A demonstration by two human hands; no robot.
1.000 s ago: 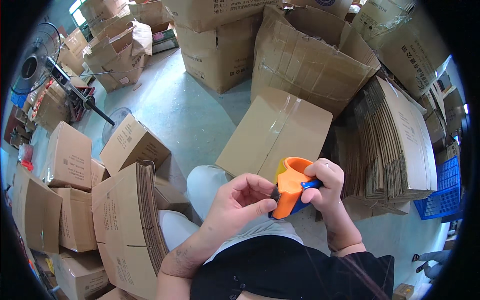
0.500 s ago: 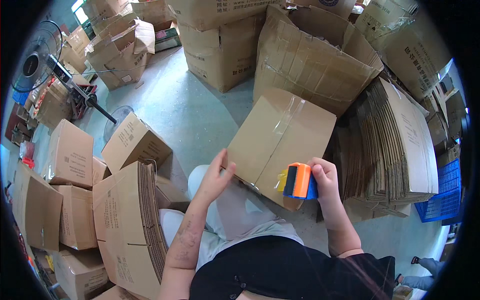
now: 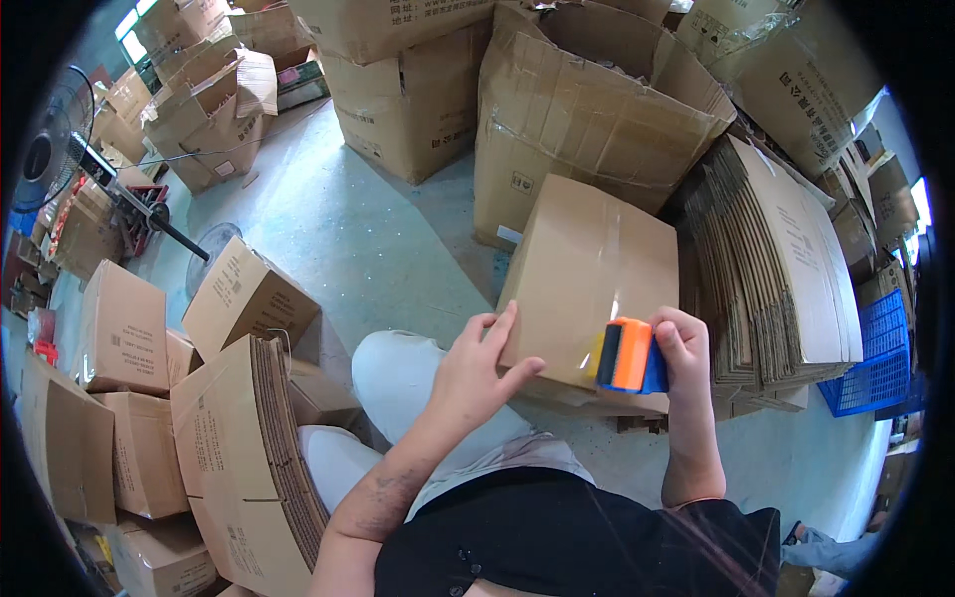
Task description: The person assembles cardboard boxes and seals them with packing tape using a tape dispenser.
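Observation:
A brown cardboard box (image 3: 569, 261) stands in front of me, with a strip of clear tape running along its top seam toward me. My right hand (image 3: 680, 350) is closed around an orange and blue tape dispenser (image 3: 629, 356) at the box's near right edge. A yellow part of the dispenser touches or nearly touches the cardboard. On the near left corner of the box lies my left hand (image 3: 481, 370), fingers spread and thumb apart, holding nothing. The dispenser hides part of the near edge.
Flattened cartons are stacked upright at the right (image 3: 811, 269), beside a blue plastic crate (image 3: 867, 353). More flat cartons (image 3: 224, 448) lean at my left, near several closed boxes (image 3: 124, 333). A large open carton (image 3: 587, 119) stands behind the box. A fan (image 3: 50, 154) is at far left.
The tape dispenser has come along the seam to the box's near edge, laying tape. My left hand has moved right onto the box corner. The box has turned slightly and the view has shifted.

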